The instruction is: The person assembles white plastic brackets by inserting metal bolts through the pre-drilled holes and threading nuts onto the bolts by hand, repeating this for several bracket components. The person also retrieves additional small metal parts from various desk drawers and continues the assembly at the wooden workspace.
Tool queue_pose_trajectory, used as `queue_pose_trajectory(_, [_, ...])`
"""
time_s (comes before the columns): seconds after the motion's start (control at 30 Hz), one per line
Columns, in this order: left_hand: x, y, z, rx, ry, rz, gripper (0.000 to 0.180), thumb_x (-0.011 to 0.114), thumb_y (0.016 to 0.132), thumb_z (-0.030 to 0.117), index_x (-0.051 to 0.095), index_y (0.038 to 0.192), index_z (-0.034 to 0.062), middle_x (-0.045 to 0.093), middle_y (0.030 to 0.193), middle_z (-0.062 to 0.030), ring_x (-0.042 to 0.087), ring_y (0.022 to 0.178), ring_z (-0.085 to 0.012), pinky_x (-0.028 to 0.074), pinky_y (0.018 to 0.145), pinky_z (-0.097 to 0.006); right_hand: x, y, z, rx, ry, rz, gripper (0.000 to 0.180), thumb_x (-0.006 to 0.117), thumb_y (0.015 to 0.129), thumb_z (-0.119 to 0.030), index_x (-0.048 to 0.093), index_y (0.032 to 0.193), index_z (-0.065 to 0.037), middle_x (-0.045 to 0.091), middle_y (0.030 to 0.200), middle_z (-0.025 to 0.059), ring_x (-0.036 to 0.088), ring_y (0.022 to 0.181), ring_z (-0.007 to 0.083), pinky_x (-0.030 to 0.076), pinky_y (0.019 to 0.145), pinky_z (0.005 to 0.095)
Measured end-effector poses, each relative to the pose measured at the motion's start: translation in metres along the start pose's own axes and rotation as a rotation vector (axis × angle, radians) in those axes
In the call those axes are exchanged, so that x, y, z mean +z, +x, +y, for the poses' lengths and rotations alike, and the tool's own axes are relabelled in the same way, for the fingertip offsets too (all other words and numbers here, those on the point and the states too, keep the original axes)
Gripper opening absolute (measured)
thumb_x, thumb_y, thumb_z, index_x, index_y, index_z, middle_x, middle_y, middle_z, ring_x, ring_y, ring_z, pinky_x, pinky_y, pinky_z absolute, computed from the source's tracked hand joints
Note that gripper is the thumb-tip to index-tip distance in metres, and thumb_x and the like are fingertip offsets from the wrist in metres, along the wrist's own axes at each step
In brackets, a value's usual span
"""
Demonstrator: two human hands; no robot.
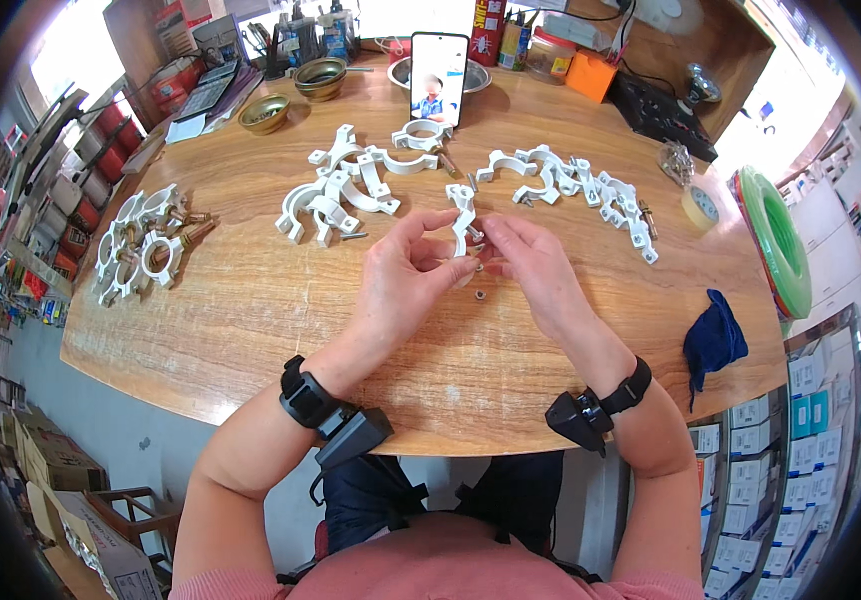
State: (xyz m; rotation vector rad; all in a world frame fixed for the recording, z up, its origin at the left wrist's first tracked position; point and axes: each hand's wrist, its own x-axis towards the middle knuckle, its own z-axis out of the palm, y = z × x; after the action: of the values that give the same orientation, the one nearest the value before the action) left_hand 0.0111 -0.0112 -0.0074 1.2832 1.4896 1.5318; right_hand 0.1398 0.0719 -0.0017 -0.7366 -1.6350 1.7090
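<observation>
My left hand (403, 268) is closed on a white pipe clamp half (462, 212), gripped between thumb and fingers above the table. Close against its right side, my right hand (533, 262) pinches with its fingertips at a small metal screw (475, 233) by the clamp. The fingertips partly hide the screw. A small nut (480, 295) lies on the wood just below the hands. Beyond them, loose white clamp halves (331, 208) are heaped at the centre left. More clamp halves (551, 172) stretch out at the right, with a brass-coloured bolt (648, 218) at their end.
Ring-shaped clamps with bolts (161, 256) are grouped at the table's left. A phone (440, 80) stands upright at the back, near brass bowls (265, 115). At the right are a tape roll (700, 208), green coiled tubing (773, 240) and a dark blue cloth pouch (716, 340).
</observation>
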Motion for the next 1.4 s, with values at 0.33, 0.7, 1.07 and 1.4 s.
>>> queue_pose_trajectory(0.33, [-0.001, 0.002, -0.004, -0.014, 0.009, -0.007, 0.040, 0.063, 0.074, 0.003, 0.046, 0.109, 0.0005, 0.060, 0.076, -0.0052, 0.057, 0.068, -0.0074, 0.045, 0.057, -0.018, -0.002, 0.001, 0.007, 0.093, 0.111, -0.050, 0.024, 0.049, 0.085, -0.025, 0.058, 0.089, -0.003, 0.057, 0.079, 0.0002, 0.048, 0.069, 0.0059, 0.040, 0.060, 0.0199])
queue_pose_trajectory(0.7, [-0.002, 0.002, -0.003, -0.001, 0.007, 0.016, 0.039, 0.063, 0.073, 0.003, 0.047, 0.109, 0.0005, 0.060, 0.075, -0.0045, 0.056, 0.067, -0.0067, 0.044, 0.057, -0.018, 0.001, 0.001, 0.009, 0.113, 0.137, -0.015, 0.024, 0.051, 0.084, -0.025, 0.058, 0.090, -0.003, 0.057, 0.081, 0.0007, 0.049, 0.071, 0.0068, 0.042, 0.060, 0.0217])
queue_pose_trajectory(1.07, [-0.001, 0.003, -0.005, 0.027, 0.005, 0.049, 0.039, 0.066, 0.070, 0.008, 0.050, 0.106, 0.0010, 0.060, 0.069, -0.0052, 0.056, 0.062, -0.0071, 0.045, 0.055, -0.021, 0.000, 0.000, 0.011, 0.113, 0.201, -0.034, 0.025, 0.049, 0.085, -0.026, 0.058, 0.092, -0.004, 0.057, 0.085, 0.0018, 0.051, 0.074, 0.0083, 0.042, 0.062, 0.0222])
queue_pose_trajectory(1.4, [-0.002, 0.003, -0.008, 0.018, -0.014, 0.046, 0.039, 0.066, 0.070, 0.008, 0.051, 0.105, 0.0018, 0.059, 0.068, -0.0053, 0.055, 0.061, -0.0075, 0.045, 0.055, -0.021, 0.004, -0.002, 0.008, 0.065, 0.114, 0.022, 0.018, 0.055, 0.081, -0.015, 0.055, 0.093, 0.000, 0.059, 0.084, 0.0044, 0.054, 0.074, 0.0089, 0.043, 0.062, 0.0221])
